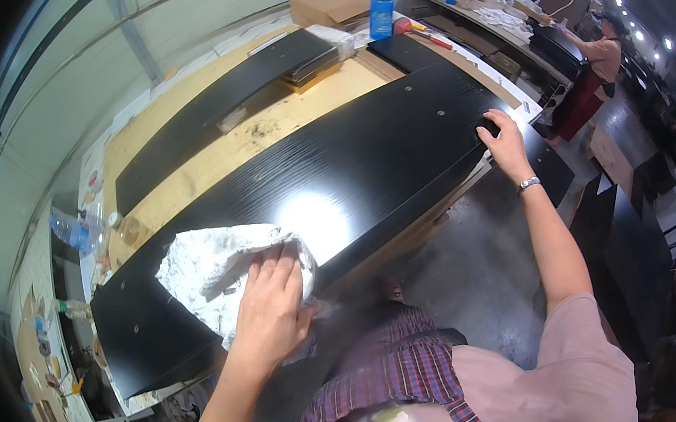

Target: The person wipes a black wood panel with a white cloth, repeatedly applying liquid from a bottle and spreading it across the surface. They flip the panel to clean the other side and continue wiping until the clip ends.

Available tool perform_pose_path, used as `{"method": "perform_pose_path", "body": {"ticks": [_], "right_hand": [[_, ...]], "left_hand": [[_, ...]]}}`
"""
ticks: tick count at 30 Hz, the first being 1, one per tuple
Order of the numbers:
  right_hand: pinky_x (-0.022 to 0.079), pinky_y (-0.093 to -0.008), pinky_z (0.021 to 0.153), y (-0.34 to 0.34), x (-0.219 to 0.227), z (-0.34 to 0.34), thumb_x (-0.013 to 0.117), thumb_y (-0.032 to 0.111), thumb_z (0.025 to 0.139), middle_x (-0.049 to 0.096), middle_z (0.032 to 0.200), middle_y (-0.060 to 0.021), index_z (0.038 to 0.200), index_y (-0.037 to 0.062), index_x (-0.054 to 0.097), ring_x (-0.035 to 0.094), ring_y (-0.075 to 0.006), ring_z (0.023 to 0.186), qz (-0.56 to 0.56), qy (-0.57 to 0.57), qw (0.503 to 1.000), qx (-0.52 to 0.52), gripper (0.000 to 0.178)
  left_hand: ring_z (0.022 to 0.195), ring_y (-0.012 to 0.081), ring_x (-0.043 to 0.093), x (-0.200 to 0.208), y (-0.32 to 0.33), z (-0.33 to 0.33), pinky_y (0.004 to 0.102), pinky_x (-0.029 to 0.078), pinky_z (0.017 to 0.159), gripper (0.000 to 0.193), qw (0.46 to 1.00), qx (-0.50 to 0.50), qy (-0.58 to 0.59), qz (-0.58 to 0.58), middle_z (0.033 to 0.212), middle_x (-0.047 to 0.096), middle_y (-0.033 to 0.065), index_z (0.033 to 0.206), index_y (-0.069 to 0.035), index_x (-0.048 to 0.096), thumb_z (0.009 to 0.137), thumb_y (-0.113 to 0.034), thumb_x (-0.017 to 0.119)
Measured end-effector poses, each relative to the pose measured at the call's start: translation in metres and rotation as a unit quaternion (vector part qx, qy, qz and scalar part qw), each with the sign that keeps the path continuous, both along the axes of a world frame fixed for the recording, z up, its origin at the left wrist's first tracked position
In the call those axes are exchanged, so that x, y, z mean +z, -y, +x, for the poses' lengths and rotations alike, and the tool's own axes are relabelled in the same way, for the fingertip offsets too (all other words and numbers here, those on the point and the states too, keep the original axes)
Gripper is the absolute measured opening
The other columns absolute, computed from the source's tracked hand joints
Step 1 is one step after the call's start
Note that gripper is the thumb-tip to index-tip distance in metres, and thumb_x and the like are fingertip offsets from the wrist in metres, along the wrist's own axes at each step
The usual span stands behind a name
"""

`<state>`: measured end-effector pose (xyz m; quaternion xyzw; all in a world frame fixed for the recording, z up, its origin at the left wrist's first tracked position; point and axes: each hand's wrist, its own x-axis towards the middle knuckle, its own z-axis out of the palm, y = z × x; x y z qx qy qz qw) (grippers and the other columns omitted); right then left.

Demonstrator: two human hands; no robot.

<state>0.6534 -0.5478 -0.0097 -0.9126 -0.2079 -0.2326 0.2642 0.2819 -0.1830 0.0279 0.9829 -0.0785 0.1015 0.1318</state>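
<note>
A long black panel (365,159) with a wood-grain surface and several small holes lies flat across the workbench in front of me. My left hand (274,296) presses a crumpled white cloth (212,265), marked with dark smudges, onto its near left part; the fingertips are partly tucked into a fold. At the panel's right end, my right hand (504,144) grips the edge near the corner, with thumb and fingers curled round it. What lies under that palm is hidden.
Behind lies a second black panel (219,100) on the yellowish bench top (256,137). A blue bottle (381,13) and cardboard box (336,1) stand at the back. Clear bottles (127,227) line the left side. Another person (602,60) works at a far right bench; dark panels (627,255) lean lower right.
</note>
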Motion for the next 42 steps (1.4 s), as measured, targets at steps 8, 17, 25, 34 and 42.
{"method": "perform_pose_path", "body": {"ticks": [8, 17, 25, 34, 42], "right_hand": [[0.050, -0.0287, 0.084, -0.035, -0.007, -0.068, 0.064, 0.018, 0.098, 0.069, 0.088, -0.0046, 0.099, -0.0062, 0.070, 0.062, -0.0125, 0.088, 0.319, -0.084, 0.944, 0.010, 0.025], [0.051, -0.0312, 0.090, -0.103, -0.001, -0.174, 0.041, 0.029, 0.109, 0.073, 0.110, -0.0135, 0.120, -0.0080, 0.067, 0.066, -0.0185, 0.101, 0.436, -0.067, 0.892, 0.095, 0.046], [0.047, -0.0325, 0.099, -0.083, -0.011, -0.158, 0.039, 0.026, 0.107, 0.070, 0.118, -0.0148, 0.122, -0.0100, 0.065, 0.064, -0.0193, 0.109, 0.457, -0.070, 0.880, 0.111, 0.047], [0.048, -0.0348, 0.097, -0.060, -0.043, -0.111, 0.039, 0.029, 0.108, 0.070, 0.117, -0.0168, 0.121, -0.0090, 0.065, 0.065, -0.0233, 0.108, 0.504, -0.076, 0.854, 0.106, 0.047], [0.048, -0.0307, 0.088, -0.071, -0.043, -0.109, 0.038, 0.025, 0.108, 0.071, 0.111, -0.0129, 0.121, -0.0089, 0.065, 0.063, -0.0176, 0.096, 0.490, -0.018, 0.869, 0.068, 0.045]], "left_hand": [[0.136, 0.0433, 0.045, 0.017, 0.010, 0.005, 0.0527, 0.035, 0.115, 0.073, 0.994, -0.104, -0.036, -0.020, 0.141, 0.051, 0.0272, 0.132, 0.012, 0.052, 0.071, -0.013, 0.082], [0.141, 0.0394, 0.043, 0.040, 0.092, 0.117, 0.0539, 0.037, 0.116, 0.061, 0.954, -0.281, 0.101, 0.013, 0.146, 0.047, 0.0263, 0.133, 0.013, 0.050, 0.079, -0.011, 0.065], [0.138, 0.0412, 0.045, 0.036, 0.083, 0.117, 0.0563, 0.035, 0.115, 0.064, 0.960, -0.276, -0.043, 0.027, 0.141, 0.050, 0.0265, 0.126, 0.013, 0.054, 0.065, -0.002, 0.068], [0.145, 0.0440, 0.036, 0.032, 0.140, 0.207, 0.0552, 0.031, 0.118, 0.063, 0.936, -0.347, -0.016, -0.048, 0.151, 0.044, 0.0274, 0.138, 0.010, 0.049, 0.080, -0.007, 0.069], [0.143, 0.0444, 0.039, 0.034, 0.125, 0.221, 0.0537, 0.029, 0.120, 0.051, 0.958, -0.274, -0.025, -0.084, 0.149, 0.047, 0.0259, 0.136, 0.006, 0.053, 0.087, -0.006, 0.063]]}}
